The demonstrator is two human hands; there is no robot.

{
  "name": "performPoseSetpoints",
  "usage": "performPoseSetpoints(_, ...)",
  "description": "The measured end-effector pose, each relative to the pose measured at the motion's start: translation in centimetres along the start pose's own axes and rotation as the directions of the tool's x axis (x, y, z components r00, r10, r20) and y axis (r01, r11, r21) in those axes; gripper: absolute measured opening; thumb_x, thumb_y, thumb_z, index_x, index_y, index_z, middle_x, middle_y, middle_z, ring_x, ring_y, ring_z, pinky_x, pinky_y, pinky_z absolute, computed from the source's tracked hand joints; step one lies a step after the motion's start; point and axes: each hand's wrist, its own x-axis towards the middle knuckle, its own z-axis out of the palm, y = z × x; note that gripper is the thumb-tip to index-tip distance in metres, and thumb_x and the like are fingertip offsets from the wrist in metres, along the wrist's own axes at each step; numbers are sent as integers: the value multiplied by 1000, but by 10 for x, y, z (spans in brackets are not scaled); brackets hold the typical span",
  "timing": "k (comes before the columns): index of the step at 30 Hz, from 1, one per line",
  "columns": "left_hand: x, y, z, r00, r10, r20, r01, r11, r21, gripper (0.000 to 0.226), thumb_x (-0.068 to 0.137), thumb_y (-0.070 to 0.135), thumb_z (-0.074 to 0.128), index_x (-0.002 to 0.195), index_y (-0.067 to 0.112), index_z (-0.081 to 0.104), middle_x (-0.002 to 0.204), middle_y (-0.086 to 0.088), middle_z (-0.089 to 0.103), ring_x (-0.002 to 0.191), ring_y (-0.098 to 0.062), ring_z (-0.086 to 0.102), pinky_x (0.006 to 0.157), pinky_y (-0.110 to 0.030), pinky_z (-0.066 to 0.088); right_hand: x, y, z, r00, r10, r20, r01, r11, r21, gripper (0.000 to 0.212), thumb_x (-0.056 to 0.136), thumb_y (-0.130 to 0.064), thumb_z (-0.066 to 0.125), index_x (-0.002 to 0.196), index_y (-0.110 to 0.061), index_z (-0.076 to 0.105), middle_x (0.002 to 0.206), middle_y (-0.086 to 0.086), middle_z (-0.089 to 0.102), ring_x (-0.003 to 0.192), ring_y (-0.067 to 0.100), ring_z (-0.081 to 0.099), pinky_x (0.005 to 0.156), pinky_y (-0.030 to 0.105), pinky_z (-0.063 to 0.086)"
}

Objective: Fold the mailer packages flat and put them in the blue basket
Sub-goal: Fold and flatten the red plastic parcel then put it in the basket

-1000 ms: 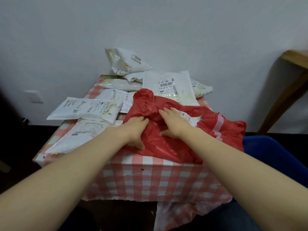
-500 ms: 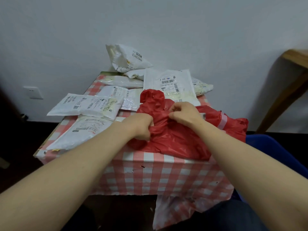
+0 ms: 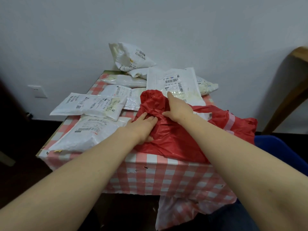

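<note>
A crumpled red mailer [image 3: 176, 140] lies on the near right part of the table with the red-checked cloth [image 3: 166, 174]. My left hand [image 3: 143, 125] lies flat on the mailer's left side, fingers straight and pressing down. My right hand [image 3: 177, 106] rests on its upper fold with fingers stretched toward the far edge. Several white mailers sit behind and to the left: one big flat mailer [image 3: 173, 80], a puffy mailer [image 3: 131, 55] against the wall, a labelled mailer [image 3: 90, 104] and a near one [image 3: 86, 132]. The blue basket [image 3: 280, 150] stands low on the right, partly hidden by my right arm.
A white wall backs the table, with a wall socket [image 3: 37, 91] low on the left. A wooden furniture piece [image 3: 293, 84] leans in at the right. The cloth hangs over the table's front edge above a dark floor.
Both hands held bunched red plastic half a second ago. Now their fingers are straightened on the mailer, and the right hand has slid farther away along the fold.
</note>
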Motion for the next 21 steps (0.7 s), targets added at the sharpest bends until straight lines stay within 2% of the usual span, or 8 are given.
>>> performPoseSetpoints(4,4,-3,2,998,54,32,-54,998,8,86,91,25,60,152,11,0,160,-4,2,147,-28,-6,119,-35,4,16,-3,-5,1000,5,-26,-3,997,71,23,90,-33,60,91,-11,57,100,11,59,105,33,57,78,34,42)
performPoseSetpoints(5,4,-3,3,998,62,33,-63,998,20,87,91,25,60,151,11,-2,160,-5,-2,146,-28,-8,119,-32,2,18,-1,-10,996,35,-82,-25,993,116,24,91,-32,57,83,-9,59,95,13,60,101,34,58,75,34,40)
performPoseSetpoints(9,4,1,0,997,59,59,-65,991,119,91,90,25,62,151,8,-4,159,-11,-11,146,-29,-11,119,-34,3,28,16,-21,947,193,-255,-97,933,346,19,92,-18,54,103,-7,66,108,18,64,101,34,61,85,34,46)
performPoseSetpoints(11,2,5,-4,999,17,45,-23,992,123,87,88,25,64,151,5,6,158,-15,0,146,-32,0,119,-37,9,20,19,-25,957,165,-238,-61,918,392,26,89,-13,57,114,-12,59,119,12,56,104,28,59,90,33,45)
performPoseSetpoints(14,-2,19,-10,978,61,-201,-47,996,74,58,84,22,60,137,10,41,139,-10,41,132,-28,33,107,-41,36,-7,24,-40,988,26,-153,0,985,172,14,77,-13,67,87,-21,62,100,2,62,91,21,62,79,31,48)
performPoseSetpoints(16,-2,32,-12,955,99,-281,-109,994,-20,53,86,34,59,133,13,48,131,-8,49,124,-25,42,103,-37,38,-30,23,-51,993,-6,119,16,997,-77,19,72,-26,78,68,-19,60,78,1,65,80,22,63,70,30,49)
performPoseSetpoints(18,2,41,-9,977,85,-195,-108,988,-110,70,86,45,60,144,14,35,137,-9,45,127,-27,42,105,-37,36,-49,23,-49,936,95,338,15,951,-309,40,71,-44,78,76,-12,55,78,1,59,86,28,60,75,32,48)
performPoseSetpoints(21,10,42,-2,993,33,-111,-37,999,-36,77,89,40,60,150,15,19,143,-11,40,129,-30,40,106,-39,35,-61,30,-23,932,94,349,47,926,-374,42,82,-38,70,108,-7,59,112,11,62,111,30,57,89,32,45)
